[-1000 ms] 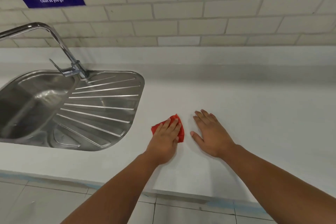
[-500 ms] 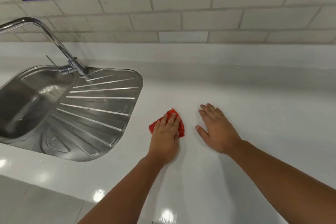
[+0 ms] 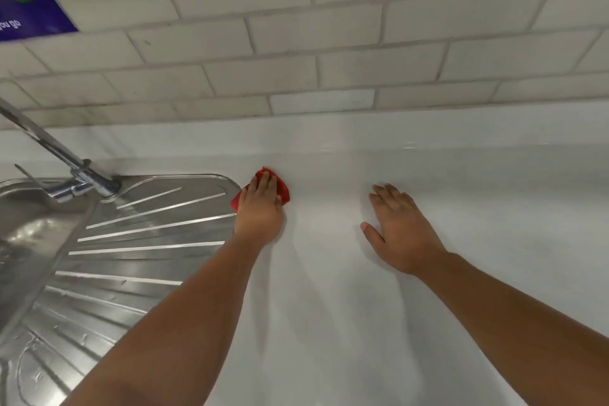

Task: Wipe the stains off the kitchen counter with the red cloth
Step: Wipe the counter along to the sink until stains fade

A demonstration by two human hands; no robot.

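A red cloth is pressed flat on the white counter beneath the extended fingers of the left hand, beside the sink's corner; its long axis cannot be judged. The right hand is laid open, palm down, well apart.
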